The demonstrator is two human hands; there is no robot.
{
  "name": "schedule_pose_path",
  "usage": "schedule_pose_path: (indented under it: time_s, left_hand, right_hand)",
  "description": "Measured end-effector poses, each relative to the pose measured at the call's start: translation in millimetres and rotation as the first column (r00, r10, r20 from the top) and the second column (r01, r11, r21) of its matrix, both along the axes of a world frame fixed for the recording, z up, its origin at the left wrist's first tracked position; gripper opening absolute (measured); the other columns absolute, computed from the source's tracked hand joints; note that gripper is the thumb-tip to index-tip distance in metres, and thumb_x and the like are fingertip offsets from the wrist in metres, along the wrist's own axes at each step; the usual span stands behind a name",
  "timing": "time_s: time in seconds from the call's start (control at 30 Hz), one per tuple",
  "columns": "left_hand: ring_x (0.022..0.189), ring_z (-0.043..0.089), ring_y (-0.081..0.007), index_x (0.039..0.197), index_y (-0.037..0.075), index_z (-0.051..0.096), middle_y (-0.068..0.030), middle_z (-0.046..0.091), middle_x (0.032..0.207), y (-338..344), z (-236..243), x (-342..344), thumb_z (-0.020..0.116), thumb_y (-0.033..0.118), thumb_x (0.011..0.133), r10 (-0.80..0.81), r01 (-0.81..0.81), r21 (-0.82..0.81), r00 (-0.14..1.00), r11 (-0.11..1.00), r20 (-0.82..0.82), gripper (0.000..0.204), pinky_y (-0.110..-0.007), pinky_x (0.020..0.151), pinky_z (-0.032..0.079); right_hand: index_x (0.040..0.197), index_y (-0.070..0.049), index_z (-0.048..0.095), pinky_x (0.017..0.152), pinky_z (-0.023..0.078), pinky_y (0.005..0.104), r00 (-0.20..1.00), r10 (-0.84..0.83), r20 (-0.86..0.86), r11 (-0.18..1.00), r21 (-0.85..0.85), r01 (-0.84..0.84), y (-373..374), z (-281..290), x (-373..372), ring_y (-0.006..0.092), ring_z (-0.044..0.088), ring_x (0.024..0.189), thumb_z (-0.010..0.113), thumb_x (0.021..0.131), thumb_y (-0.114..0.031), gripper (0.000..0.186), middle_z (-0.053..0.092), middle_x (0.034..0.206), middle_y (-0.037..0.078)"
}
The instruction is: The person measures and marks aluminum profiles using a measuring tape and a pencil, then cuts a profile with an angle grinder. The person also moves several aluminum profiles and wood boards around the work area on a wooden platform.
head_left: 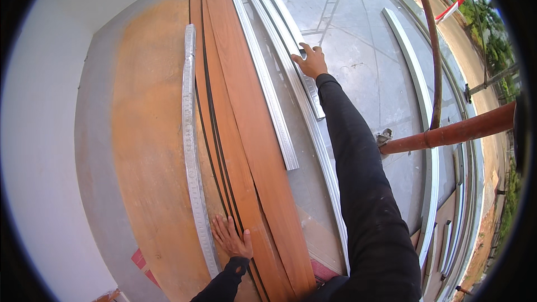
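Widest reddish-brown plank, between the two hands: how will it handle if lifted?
The plank may sag if lifted by one end, being long and narrow. It seems unlikely to roll, lying flat. Its smooth-looking face could feel slippery.

Both long sleeves (366, 190) are black, the left cuff (232, 273) slightly holed.

Long wood-brown planks (249, 112) lie flat, overlapping, beside slim silver metal channels (281, 8).

Planks (238, 78) orange-brown with faint wood grain; metal strip (191, 134) silver, patterned with small marks; sheet (151, 106) mottled tan and orange; floor (358, 72) grey; right sleeve (358, 173) black; pole (475, 130) rust-red
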State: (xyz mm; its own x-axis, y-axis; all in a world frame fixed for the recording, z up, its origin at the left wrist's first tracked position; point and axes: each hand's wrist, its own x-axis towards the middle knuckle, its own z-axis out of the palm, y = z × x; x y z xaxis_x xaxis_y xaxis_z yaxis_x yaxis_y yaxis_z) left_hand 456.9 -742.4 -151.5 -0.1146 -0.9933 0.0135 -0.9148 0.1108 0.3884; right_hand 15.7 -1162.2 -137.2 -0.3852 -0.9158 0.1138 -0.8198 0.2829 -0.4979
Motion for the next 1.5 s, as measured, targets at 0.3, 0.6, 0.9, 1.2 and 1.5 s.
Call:
schedule_pose_path:
  time_s: [0.3, 0.6, 0.9, 1.2, 1.5]
  left_hand:
    - [0.146, 0.020, -0.0479, 0.147, 0.004, 0.041, -0.0287, 0.027, 0.156, -1.7, 4.2, 9.0, 0.045, 0.047, 0.097, 0.049, -0.048, 0.034, 0.997, 0.998, -0.052, 0.066, -0.064, 0.116, 0.011]
    - [0.147, 0.019, -0.0464, 0.147, 0.003, 0.040, -0.0273, 0.026, 0.157, -2.7, -5.0, 7.4, 0.044, 0.045, 0.098, 0.027, -0.027, -0.004, 0.999, 1.000, -0.019, 0.066, -0.062, 0.117, 0.010]
    - [0.148, 0.019, -0.0426, 0.147, 0.001, 0.041, -0.0251, 0.028, 0.157, 1.0, -1.4, 5.3, 0.045, 0.040, 0.099, 0.001, 0.000, -0.066, 1.000, 0.998, 0.024, 0.062, -0.058, 0.119, 0.010]
    - [0.149, 0.020, -0.0404, 0.148, 0.006, 0.042, -0.0226, 0.028, 0.158, 3.3, -16.7, 5.8, 0.047, 0.041, 0.097, 0.018, -0.017, -0.111, 1.000, 0.994, 0.007, 0.061, -0.057, 0.119, 0.011]
    - [0.148, 0.022, -0.0407, 0.147, 0.007, 0.043, -0.0223, 0.030, 0.157, 4.8, -23.2, 7.3, 0.049, 0.042, 0.097, 0.035, -0.029, -0.165, 0.999, 0.986, 0.033, 0.061, -0.056, 0.119, 0.012]
  right_hand:
    - [0.136, -0.021, 0.057, 0.105, 0.029, 0.0702, 0.958, 0.011, -0.288, 0.986, 0.164, 0.038, -15.8, 3.2, 18.0, 0.0360, 0.036, 0.140, 0.033, 0.099, -0.063, 0.061, 0.045, 0.147, 0.017]
    - [0.133, -0.005, 0.058, 0.109, 0.026, 0.0683, 0.948, 0.095, -0.305, 0.988, 0.147, -0.052, 165.0, 5.6, 4.2, 0.0314, 0.038, 0.140, 0.035, 0.100, -0.063, 0.070, 0.048, 0.145, 0.014]
    - [0.115, 0.000, 0.067, 0.097, 0.045, 0.0500, 0.988, -0.147, -0.052, 0.976, 0.153, 0.154, 320.8, 49.6, -0.5, 0.0364, 0.062, 0.106, 0.069, 0.087, -0.043, 0.051, 0.068, 0.109, 0.022]
    - [0.116, 0.002, 0.060, 0.091, 0.051, 0.0460, 0.972, -0.226, 0.062, 0.970, 0.110, 0.219, 253.6, -18.0, 5.0, 0.0399, 0.061, 0.108, 0.073, 0.081, -0.035, 0.053, 0.062, 0.117, 0.026]
    - [0.126, 0.000, 0.052, 0.089, 0.051, 0.0472, 0.994, -0.096, 0.060, 0.958, 0.276, 0.076, 324.4, 3.9, 8.7, 0.0401, 0.062, 0.110, 0.073, 0.077, -0.050, 0.073, 0.061, 0.122, 0.025]
